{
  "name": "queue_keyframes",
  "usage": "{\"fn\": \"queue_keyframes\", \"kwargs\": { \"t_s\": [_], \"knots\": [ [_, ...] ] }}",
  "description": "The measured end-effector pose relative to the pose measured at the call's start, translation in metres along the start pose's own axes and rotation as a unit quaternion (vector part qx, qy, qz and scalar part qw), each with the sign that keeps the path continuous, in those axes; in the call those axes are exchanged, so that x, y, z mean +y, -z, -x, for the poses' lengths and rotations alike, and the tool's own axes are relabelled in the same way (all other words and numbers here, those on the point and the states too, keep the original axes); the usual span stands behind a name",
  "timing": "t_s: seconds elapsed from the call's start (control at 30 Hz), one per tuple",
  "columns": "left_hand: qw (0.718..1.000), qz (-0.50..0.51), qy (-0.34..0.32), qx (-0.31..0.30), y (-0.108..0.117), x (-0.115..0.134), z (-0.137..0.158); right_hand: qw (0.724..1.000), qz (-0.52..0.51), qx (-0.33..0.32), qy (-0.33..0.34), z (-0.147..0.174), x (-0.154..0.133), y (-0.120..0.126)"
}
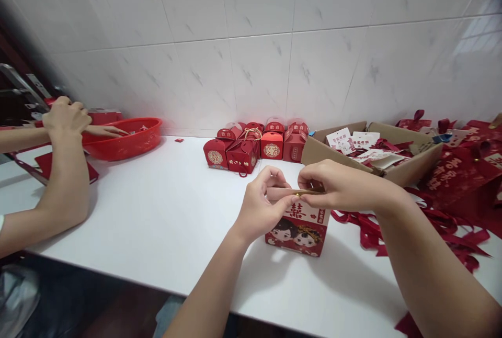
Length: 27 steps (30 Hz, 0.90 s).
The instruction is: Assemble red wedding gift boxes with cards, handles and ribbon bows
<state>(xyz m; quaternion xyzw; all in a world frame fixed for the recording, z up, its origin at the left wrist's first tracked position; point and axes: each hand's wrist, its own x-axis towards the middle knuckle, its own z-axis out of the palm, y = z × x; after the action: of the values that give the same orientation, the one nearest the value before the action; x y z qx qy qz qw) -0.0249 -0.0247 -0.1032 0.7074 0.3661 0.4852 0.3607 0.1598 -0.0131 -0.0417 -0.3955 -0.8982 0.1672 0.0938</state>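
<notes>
A red and white paper gift box (pixel 296 236), printed with two cartoon faces and a red double-happiness character, stands upright on the white table. My left hand (pixel 263 203) grips the left part of its top edge, thumb in front and fingers behind. On the right part of the same edge, my right hand (pixel 333 185) is closed with thumb and fingers pinching the card. A small gold-coloured fastener (pixel 297 195) shows between the two thumbs. The fingertips behind the card are partly hidden.
Several small red boxes (pixel 243 156) stand near the tiled wall. An open cardboard box (pixel 415 165) holds white tags and red ribbons. Loose ribbons (pixel 368 231) and red bags (pixel 451 170) lie at right. At left, another person's arms (pixel 65 170) reach around a red basin (pixel 121 150).
</notes>
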Motion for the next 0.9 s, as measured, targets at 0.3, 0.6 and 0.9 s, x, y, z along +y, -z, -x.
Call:
{"fn": "queue_keyframes", "kwargs": {
  "t_s": [0.3,0.6,0.9],
  "knots": [
    [1.000,-0.012,-0.021,0.013,0.000,-0.002,0.001,1.000,0.005,0.011,-0.001,-0.001,0.000,0.000],
    [0.995,0.086,0.034,-0.036,0.003,-0.005,-0.003,0.997,-0.041,0.053,-0.050,0.015,0.007,0.011],
    [0.989,0.119,0.054,-0.068,0.000,-0.009,-0.002,0.974,-0.051,0.218,0.028,0.002,-0.008,0.006]
  ]
}}
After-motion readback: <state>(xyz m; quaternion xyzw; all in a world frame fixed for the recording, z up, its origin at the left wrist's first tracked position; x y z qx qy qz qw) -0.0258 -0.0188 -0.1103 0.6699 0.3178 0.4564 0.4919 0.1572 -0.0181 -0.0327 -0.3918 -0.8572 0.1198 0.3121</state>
